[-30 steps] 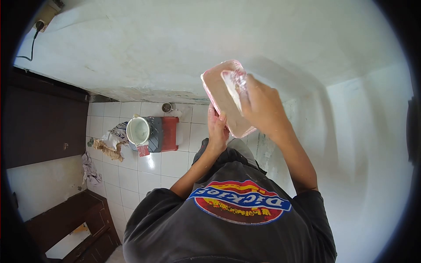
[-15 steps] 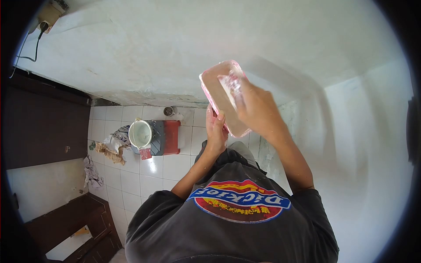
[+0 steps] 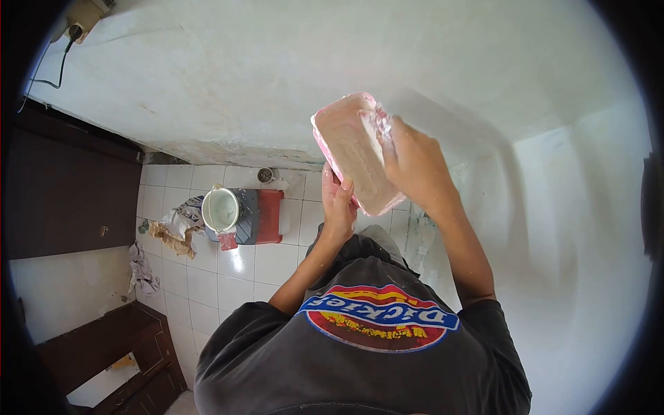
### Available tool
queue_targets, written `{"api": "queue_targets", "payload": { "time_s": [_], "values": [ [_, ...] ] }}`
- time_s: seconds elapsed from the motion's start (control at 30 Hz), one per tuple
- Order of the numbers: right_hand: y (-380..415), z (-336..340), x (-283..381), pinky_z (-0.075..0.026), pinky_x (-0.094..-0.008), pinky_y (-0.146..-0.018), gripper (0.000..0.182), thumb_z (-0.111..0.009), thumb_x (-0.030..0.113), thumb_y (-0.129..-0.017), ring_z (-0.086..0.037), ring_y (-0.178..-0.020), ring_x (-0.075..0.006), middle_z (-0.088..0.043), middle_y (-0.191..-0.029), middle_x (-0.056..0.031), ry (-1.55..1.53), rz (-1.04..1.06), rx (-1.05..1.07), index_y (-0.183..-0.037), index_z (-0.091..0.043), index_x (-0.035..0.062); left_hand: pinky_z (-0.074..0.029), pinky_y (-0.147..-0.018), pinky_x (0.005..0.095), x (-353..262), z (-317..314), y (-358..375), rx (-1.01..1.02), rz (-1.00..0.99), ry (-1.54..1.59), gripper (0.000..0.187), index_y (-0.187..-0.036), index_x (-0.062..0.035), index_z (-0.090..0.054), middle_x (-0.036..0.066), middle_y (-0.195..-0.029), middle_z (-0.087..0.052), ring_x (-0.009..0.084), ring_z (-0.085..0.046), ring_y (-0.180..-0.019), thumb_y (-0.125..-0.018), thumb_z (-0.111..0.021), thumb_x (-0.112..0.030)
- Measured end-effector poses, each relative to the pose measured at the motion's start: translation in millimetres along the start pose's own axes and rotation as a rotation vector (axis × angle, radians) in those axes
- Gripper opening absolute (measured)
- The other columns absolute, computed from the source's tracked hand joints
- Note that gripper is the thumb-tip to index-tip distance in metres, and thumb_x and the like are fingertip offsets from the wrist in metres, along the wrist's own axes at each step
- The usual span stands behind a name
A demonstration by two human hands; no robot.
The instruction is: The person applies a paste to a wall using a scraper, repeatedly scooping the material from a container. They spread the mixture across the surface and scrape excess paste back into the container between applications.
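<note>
My left hand (image 3: 338, 205) grips the near left edge of a pink rectangular plastic tub (image 3: 321, 144), thumb over the rim and fingers going underneath. Pale wet putty (image 3: 351, 153) covers the tub's bottom, and white smears coat its rim. In my right hand (image 3: 419, 164) is a putty-smeared scraper (image 3: 371, 129), its pale blade angled into the tub along the right side. The closed fingers hide most of its handle.
Beyond the tub rises a pale plastered wall (image 3: 235, 83), meeting another wall on the right. On the tiled floor, a bucket (image 3: 221, 209) stands on a grey-and-red step stool (image 3: 270, 216). A small can (image 3: 265, 176) and crumpled bags (image 3: 176, 228) lie around it.
My right hand has shifted slightly right with the scraper, toward the tub's right side. The putty surface now looks ridged where it was smoother. My left hand keeps its hold.
</note>
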State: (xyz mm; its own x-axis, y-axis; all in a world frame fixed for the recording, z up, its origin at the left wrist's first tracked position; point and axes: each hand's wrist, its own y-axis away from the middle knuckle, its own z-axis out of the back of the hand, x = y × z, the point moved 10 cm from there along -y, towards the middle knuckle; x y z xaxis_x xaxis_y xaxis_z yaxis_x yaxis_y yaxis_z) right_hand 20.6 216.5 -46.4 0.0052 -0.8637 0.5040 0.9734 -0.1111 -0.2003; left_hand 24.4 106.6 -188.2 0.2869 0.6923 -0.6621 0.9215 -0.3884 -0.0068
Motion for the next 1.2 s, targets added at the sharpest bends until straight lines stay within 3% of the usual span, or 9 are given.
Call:
{"api": "queue_targets", "payload": {
  "time_s": [0.3, 0.4, 0.47, 0.57, 0.67, 0.8, 0.87, 1.13, 1.2],
  "values": [
    [7, -2, 16, -0.048, -0.0512, -0.067, 0.023, -0.054, 0.011, -0.087, -0.061, -0.077, -0.0456, -0.062, -0.082, -0.0264, -0.148, -0.019, -0.012, -0.104, -0.052, -0.0042, -0.036, -0.108, 0.0366, 3, -2, 1, -0.013, 0.017, -0.001, 0.075, -0.149, -0.0022, -0.018, 0.012, -0.144, -0.038, 0.0203, -0.041, -0.132, -0.095, -0.059, -0.034],
    [7, -6, 18, -0.051, -0.0516, -0.068, 0.026, -0.053, 0.01, -0.086, -0.063, -0.078, -0.0451, -0.064, -0.092, -0.0273, -0.073, -0.011, 0.045, -0.108, -0.052, -0.0048, -0.036, -0.109, 0.0369, 1, -2, 2, -0.015, 0.013, -0.021, 0.074, -0.149, -0.0028, -0.019, 0.012, -0.145, -0.037, 0.0205, -0.04, -0.133, -0.095, -0.059, -0.035],
    [6, -27, 4, -0.048, -0.0513, -0.066, 0.019, -0.054, 0.013, -0.088, -0.061, -0.075, -0.0446, -0.062, -0.08, -0.0253, -0.001, -0.042, 0.123, -0.099, -0.052, -0.0027, -0.035, -0.109, 0.0374, 5, 2, 2, -0.029, 0.037, -0.033, 0.075, -0.149, -0.0027, -0.019, 0.012, -0.145, -0.037, 0.0205, -0.04, -0.133, -0.095, -0.059, -0.035],
    [1, 10, 20, -0.048, -0.0519, -0.066, 0.02, -0.052, 0.012, -0.088, -0.061, -0.075, -0.0449, -0.063, -0.082, -0.0257, -0.134, -0.007, 0.006, -0.101, -0.052, -0.0031, -0.034, -0.11, 0.0374, 6, 5, 3, -0.013, 0.032, -0.031, 0.075, -0.149, -0.0022, -0.019, 0.012, -0.145, -0.037, 0.0204, -0.039, -0.134, -0.095, -0.059, -0.035],
    [4, -32, 7, -0.048, -0.0528, -0.066, 0.022, -0.05, 0.012, -0.088, -0.061, -0.075, -0.0462, -0.063, -0.084, -0.0264, -0.018, -0.02, 0.123, -0.103, -0.053, -0.0038, -0.035, -0.109, 0.0366, 4, 1, 4, -0.062, 0.076, 0.033, 0.075, -0.149, -0.0018, -0.018, 0.012, -0.145, -0.038, 0.0199, -0.04, -0.133, -0.095, -0.059, -0.034],
    [5, -12, 20, -0.051, -0.0502, -0.067, 0.024, -0.052, 0.009, -0.086, -0.063, -0.074, -0.0431, -0.064, -0.086, -0.0248, -0.1, 0.027, 0.053, -0.105, -0.052, -0.0052, -0.036, -0.109, 0.0361, 4, 8, 4, -0.019, 0.017, -0.037, 0.076, -0.149, -0.0016, -0.018, 0.011, -0.144, -0.038, 0.0197, -0.04, -0.133, -0.094, -0.059, -0.034],
    [7, -38, 12, -0.049, -0.0532, -0.066, 0.024, -0.05, 0.012, -0.088, -0.061, -0.075, -0.0481, -0.062, -0.085, -0.0285, -0.121, 0.009, 0.127, -0.105, -0.053, -0.0038, -0.036, -0.108, 0.0357, 2, 1, 5, -0.001, 0.042, 0.004, 0.076, -0.149, -0.0012, -0.018, 0.012, -0.144, -0.038, 0.0198, -0.041, -0.132, -0.094, -0.06, -0.033],
    [2, -25, 15, -0.049, -0.0531, -0.068, 0.027, -0.051, 0.011, -0.087, -0.061, -0.076, -0.0478, -0.062, -0.084, -0.0285, -0.061, -0.005, 0.108, -0.109, -0.051, -0.0049, -0.034, -0.109, 0.0344, 3, 3, 3, 0.009, 0.019, 0.007, 0.073, -0.149, -0.0003, -0.02, 0.012, -0.142, -0.039, 0.0191, -0.04, -0.131, -0.095, -0.059, -0.031],
    [2, -8, 20, -0.052, -0.0514, -0.068, 0.027, -0.052, 0.008, -0.084, -0.064, -0.075, -0.0441, -0.063, -0.094, -0.0273, -0.075, 0.011, 0.069, -0.107, -0.051, -0.005, -0.034, -0.109, 0.0349, 4, 6, 2, -0.003, 0.01, -0.033, 0.072, -0.148, -0.0002, -0.021, 0.011, -0.142, -0.039, 0.019, -0.04, -0.131, -0.095, -0.059, -0.031]
  ]
}}
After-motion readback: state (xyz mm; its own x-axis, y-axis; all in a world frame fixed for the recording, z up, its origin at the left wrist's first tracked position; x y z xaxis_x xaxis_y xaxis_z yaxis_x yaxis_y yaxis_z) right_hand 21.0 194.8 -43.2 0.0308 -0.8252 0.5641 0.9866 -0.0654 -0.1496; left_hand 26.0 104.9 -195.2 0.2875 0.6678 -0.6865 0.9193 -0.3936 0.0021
